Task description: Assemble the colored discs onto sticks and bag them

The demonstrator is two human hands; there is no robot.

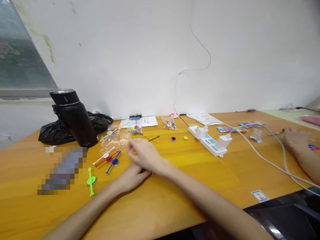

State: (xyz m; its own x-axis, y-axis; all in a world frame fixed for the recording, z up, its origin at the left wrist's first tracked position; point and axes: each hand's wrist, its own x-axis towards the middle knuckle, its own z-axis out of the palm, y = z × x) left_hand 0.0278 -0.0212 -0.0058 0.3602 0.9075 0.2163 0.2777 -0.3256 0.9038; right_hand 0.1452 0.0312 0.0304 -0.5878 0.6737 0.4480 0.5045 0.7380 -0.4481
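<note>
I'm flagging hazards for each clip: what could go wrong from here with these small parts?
The left forearm might brush the green spinner beside it. The loose black disc and yellow disc could be knocked aside if a hand sweeps past. The right hand overlaps the left hand, so a small part slipping there might go unseen.

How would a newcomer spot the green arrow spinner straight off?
Find the tall black bottle on the left of the wooden table. From its base, come down the picture, stopping short of the left forearm. The green arrow spinner lies there by itself, bright lime, nearer the viewer than the grouped white spinner, red spinner and blue spinner.
</note>
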